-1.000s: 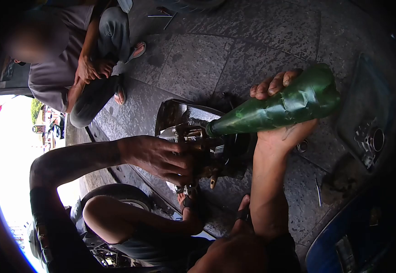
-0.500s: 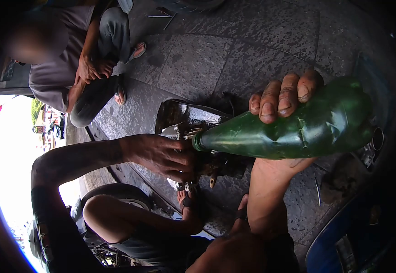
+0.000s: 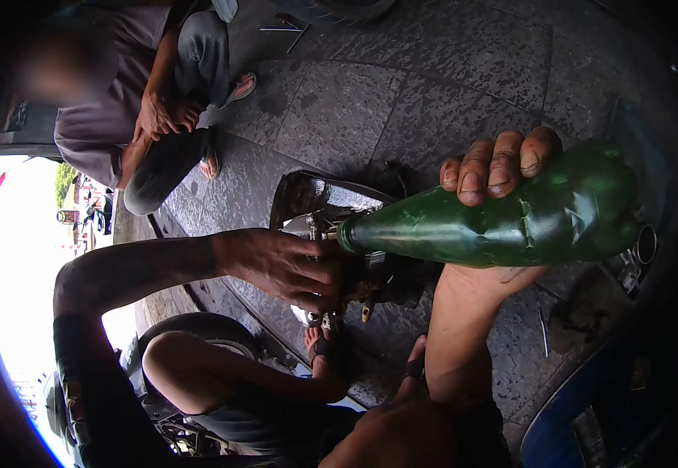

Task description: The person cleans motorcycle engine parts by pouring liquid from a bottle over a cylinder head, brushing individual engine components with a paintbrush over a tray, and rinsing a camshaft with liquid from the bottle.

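Note:
My right hand (image 3: 510,175) is wrapped around a green plastic bottle (image 3: 541,230), dented along its side and tilted nearly level. The bottle's open mouth points left, close beside the fingers of my left hand (image 3: 284,269). Those darkened fingers curl over a greasy metal machine part (image 3: 308,226), which they largely cover. Behind it sits a dark open tray (image 3: 280,195) with a wet, shiny inside. Whether liquid leaves the bottle cannot be made out.
Across from me a person (image 3: 113,117) sits with hands together on the legs. A wheel (image 3: 214,331) lies near my knee, a tyre (image 3: 343,9) at the top. Thin metal rods (image 3: 296,39) rest on the stained tiles (image 3: 346,101). At right is a metal tube (image 3: 646,245).
The view has shifted slightly right. The bottle and my right hand have moved a little up and to the right; my left hand stays on the metal part.

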Demonstrator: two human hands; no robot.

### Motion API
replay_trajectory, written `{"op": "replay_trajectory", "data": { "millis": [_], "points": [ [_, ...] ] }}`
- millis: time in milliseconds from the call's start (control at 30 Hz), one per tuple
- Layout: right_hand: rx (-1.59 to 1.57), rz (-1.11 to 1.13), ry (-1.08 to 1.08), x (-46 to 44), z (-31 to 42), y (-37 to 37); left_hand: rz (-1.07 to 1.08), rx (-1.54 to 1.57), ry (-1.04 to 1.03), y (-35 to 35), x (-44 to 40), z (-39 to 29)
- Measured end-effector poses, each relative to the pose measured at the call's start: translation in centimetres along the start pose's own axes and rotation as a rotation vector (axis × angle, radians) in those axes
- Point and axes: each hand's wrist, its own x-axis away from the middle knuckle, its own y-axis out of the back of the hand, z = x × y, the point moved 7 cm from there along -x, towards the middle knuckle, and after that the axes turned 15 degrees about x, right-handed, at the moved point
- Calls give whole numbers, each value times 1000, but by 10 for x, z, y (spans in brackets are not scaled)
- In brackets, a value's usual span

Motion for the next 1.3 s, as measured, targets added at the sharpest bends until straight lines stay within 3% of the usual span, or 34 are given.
{"op": "replay_trajectory", "data": {
  "millis": [200,300,367,433,567,1033,1300],
  "points": [
    [-14,27,19,2,5,-2,-44,40,23,-5,3,1],
    [46,16,-87,10,10,-1,-38,75,35,-7,7,2],
    [98,-118,-33,13,18,9,-18,50,48,-8,9,2],
    [148,-97,-52,13,22,2,-12,45,51,-5,9,3],
    [39,-176,18,19,19,5,-11,4,69,-5,10,3],
    [-91,-132,-8,32,23,-2,-70,3,67,-4,12,9],
    [-110,-151,-63,37,26,-11,-43,54,202,-10,20,20]
  ]
}}
